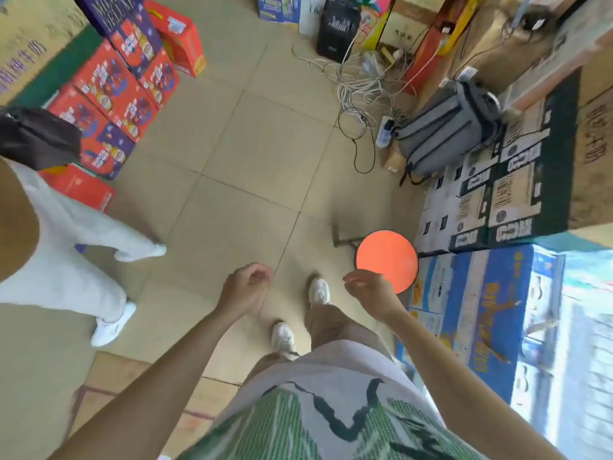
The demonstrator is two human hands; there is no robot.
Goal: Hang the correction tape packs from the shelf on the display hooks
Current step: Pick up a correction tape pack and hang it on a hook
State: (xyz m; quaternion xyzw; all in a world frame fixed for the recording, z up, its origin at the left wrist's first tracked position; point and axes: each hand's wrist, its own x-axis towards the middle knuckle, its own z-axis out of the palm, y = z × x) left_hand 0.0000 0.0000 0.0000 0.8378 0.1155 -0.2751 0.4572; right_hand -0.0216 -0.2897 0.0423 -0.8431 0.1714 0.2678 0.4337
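The person looks straight down at a tiled floor [232,154], with both bare arms held out in front of the body. The left hand [247,287] hangs with its fingers loosely curled and holds nothing. The right hand [368,290] is likewise loosely curled and empty, and in this view it overlaps the lower left edge of a round orange stool [389,257]. Below the hands are the person's own white shoes [318,290]. The correction tape packs are not in view, so I cannot tell where they are. To the left stands a stack of red and purple boxes [109,94], with a second person in white trousers [66,260] near it. A grey bag [444,134] lies beside a tangle of cables [361,81], and printed cartons [481,200] line the right side.
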